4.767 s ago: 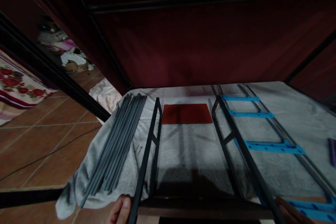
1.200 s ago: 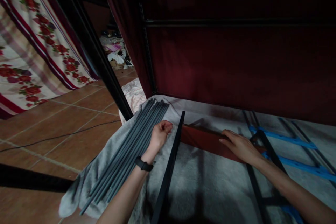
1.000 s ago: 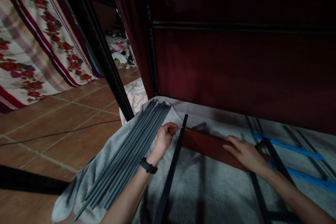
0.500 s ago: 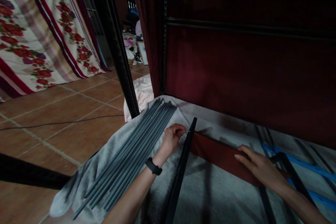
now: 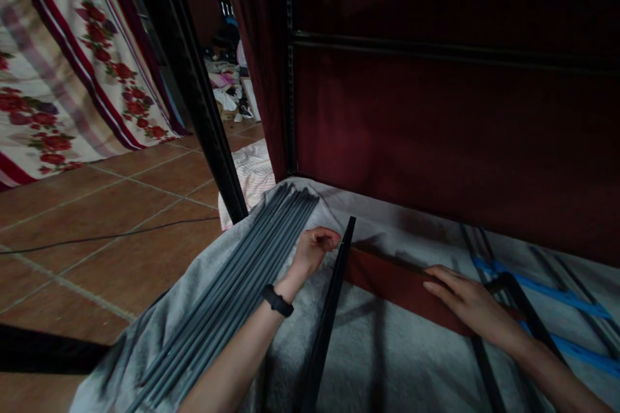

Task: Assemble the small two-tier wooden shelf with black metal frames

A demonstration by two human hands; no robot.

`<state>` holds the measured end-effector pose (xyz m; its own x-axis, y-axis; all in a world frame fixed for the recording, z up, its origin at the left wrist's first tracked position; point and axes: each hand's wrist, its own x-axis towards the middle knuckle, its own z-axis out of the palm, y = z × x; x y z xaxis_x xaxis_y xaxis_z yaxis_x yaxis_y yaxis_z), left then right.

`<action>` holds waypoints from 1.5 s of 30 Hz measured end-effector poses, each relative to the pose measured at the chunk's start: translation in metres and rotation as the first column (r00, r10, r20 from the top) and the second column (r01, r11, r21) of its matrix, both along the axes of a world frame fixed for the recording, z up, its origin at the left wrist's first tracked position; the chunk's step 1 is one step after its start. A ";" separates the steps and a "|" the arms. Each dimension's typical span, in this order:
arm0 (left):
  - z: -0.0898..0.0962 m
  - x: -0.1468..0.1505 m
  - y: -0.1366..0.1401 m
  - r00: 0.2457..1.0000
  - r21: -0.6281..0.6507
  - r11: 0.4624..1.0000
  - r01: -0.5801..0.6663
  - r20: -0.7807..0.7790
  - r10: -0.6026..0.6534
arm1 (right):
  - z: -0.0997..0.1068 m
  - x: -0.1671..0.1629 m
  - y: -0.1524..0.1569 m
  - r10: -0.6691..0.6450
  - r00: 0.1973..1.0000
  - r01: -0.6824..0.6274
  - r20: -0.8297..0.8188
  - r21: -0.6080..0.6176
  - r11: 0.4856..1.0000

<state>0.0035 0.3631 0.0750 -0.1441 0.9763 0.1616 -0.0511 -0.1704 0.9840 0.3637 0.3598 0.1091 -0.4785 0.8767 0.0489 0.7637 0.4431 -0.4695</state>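
My left hand, a dark band on its wrist, is closed in a pinch on a thin metal piece, too small to name for sure. The piece meets the left side of a black metal bar near its far end. From the bar's other side a reddish-brown board runs to the right, standing on its long edge. My right hand grips that board toward its right end, fingers over the top edge and thumb on the near face.
A bundle of grey rods lies left of my left arm on a grey blanket. Black bars with blue strips lie at right. A black post rises at left; a dark red cloth hangs behind. A cable crosses the tiles.
The view has swung slightly, so everything sits a little further left. Less of the thin metal piece shows between my left fingers and the bar. My right hand stays on the board.
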 end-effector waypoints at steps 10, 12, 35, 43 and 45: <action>-0.002 0.002 -0.003 0.999 0.019 0.999 -0.043 0.018 0.043 | 0.004 -0.001 0.001 0.012 1.000 -0.012 0.014 -0.009 1.000; 0.000 0.003 -0.002 1.000 0.021 0.999 -0.031 0.000 0.031 | 0.002 -0.001 0.001 0.016 1.000 -0.016 0.000 0.004 1.000; 0.010 0.029 -0.035 0.993 -0.114 0.988 -0.108 0.041 0.114 | 0.002 -0.007 0.001 0.034 0.999 -0.034 -0.001 0.088 0.996; 0.008 0.030 -0.040 0.997 -0.109 0.991 -0.078 0.011 0.080 | 0.001 -0.008 0.002 0.030 0.999 -0.028 -0.012 0.119 0.992; 0.004 0.030 -0.038 0.996 -0.119 0.990 -0.072 0.037 0.076 | 0.000 -0.008 0.001 0.028 0.999 -0.026 -0.014 0.129 0.991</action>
<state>0.0339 0.3249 0.0786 -0.2208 0.9745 0.0389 -0.0837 -0.0587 0.9948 0.3557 0.3611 0.1094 -0.5006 0.8492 0.1684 0.7434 0.5213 -0.4190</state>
